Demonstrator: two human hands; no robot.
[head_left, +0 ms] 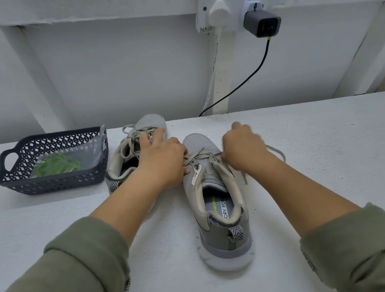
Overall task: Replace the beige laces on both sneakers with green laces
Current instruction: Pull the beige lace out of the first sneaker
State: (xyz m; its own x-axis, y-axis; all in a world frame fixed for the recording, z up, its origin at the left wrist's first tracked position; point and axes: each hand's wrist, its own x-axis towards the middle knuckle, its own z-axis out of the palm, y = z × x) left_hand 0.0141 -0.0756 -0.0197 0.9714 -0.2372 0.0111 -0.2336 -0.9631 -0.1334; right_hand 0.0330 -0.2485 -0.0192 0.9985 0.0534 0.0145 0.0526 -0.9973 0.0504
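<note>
Right hand is curled up and a bit blurry, knuckles up. Looks like it's pinching the beige lace right at the eyelets on the right side of the near sneaker, though the fingertips themselves are tucked out of sight. The lace's loose end trails off onto the white table.

Left hand lies palm down with the fingers stretched out. Fingertips are on the laced-up top of the far sneaker, and the thumb is against the left side of the near one. It's not gripping anything as far as I can see.

Both shoes are grey with beige laces, side by side, toes pointing at the wall. Just left of the far shoe is a dark basket with the green laces inside a clear plastic bag. Up on the wall, a dark charger is plugged into a socket and its black cable drops behind the table.
</note>
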